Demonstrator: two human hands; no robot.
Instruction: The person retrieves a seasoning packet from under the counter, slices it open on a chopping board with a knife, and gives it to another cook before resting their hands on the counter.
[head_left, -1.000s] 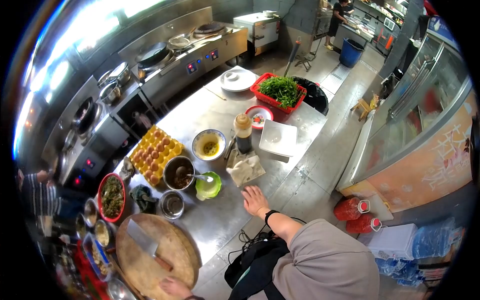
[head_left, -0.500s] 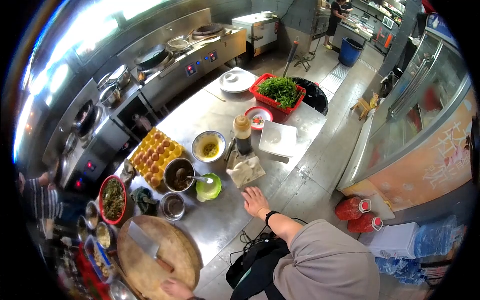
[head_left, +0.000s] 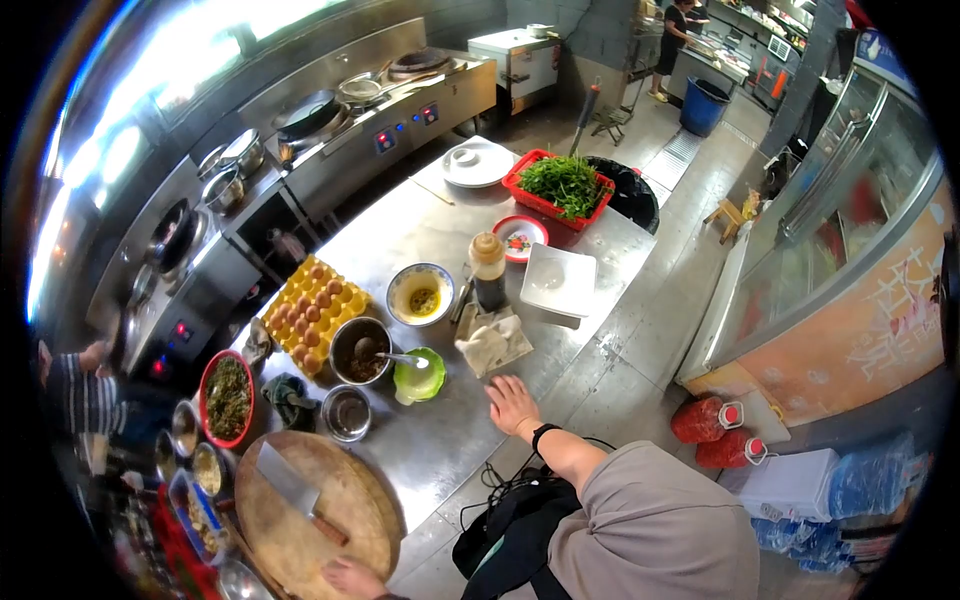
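Note:
My right hand [head_left: 513,404], a dark band at its wrist, lies flat with fingers apart at the near edge of the steel table [head_left: 455,440]. Just beyond it are a folded beige cloth [head_left: 493,343] and a green bowl [head_left: 419,377]. At the bottom, my left hand [head_left: 352,577] rests on the rim of the round wooden chopping board [head_left: 262,505], fingers loosely extended and holding nothing. A cleaver [head_left: 290,482] lies across the board, its wooden handle pointing toward that hand. Beside the board stand a small metal bowl [head_left: 346,413] and a pot with a ladle [head_left: 358,350].
An egg tray [head_left: 313,312], an egg-mixture bowl [head_left: 420,294], a sauce bottle [head_left: 488,272], a white container [head_left: 558,280] and a red basket of greens [head_left: 559,190] stand on the table. Stoves [head_left: 400,115] line the left; a glass-fronted cabinet [head_left: 810,240] stands right.
The view has shifted very slightly. Both hands and the things on the table stay where they were.

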